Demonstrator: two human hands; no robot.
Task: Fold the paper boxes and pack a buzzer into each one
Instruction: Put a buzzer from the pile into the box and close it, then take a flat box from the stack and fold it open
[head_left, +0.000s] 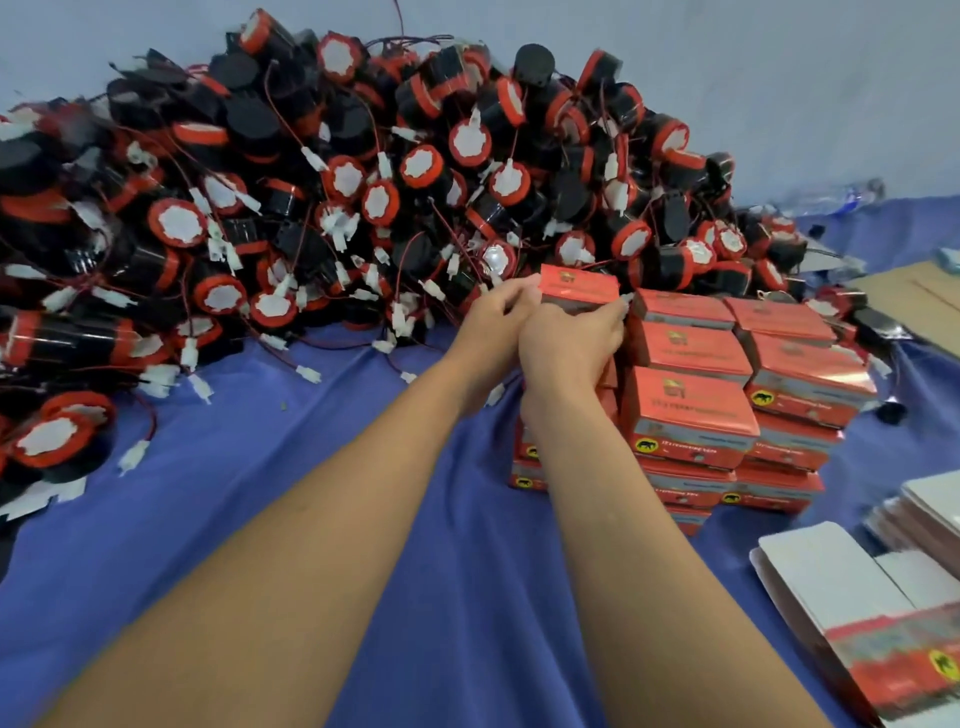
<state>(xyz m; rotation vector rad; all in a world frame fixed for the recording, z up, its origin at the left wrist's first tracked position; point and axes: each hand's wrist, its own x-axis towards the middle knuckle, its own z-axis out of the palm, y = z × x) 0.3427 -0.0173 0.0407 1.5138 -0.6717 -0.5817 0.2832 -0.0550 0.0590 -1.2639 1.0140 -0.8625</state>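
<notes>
Blue cloth (322, 519), smooth with soft creases, covers the whole work surface and runs up to a plain pale wall (779, 78) at 12 o'clock. From 9 to 1 o'clock lies a big loose heap of buzzers (311, 182): short black cylinders with glossy red rims and white end faces, tangled in thin red and black wires that end in small white plastic plugs.

Just above centre, at the heap's near edge, both hands hold one box (579, 288) of glossy red printed card, upright. The left hand (493, 317) pinches its left edge with curled fingers. The right hand (571, 343) wraps its lower front, the fingertips reaching the right edge. Whether a buzzer is inside cannot be told.

Touching the right hand, at 3 o'clock, stands a stack (691, 405) of closed red boxes several layers high, each with a grey band and a yellow round mark. At 5 o'clock lie flat blanks (841, 597), white inside and red at one end. Brown cardboard (914, 306) lies flat at 2 o'clock.
</notes>
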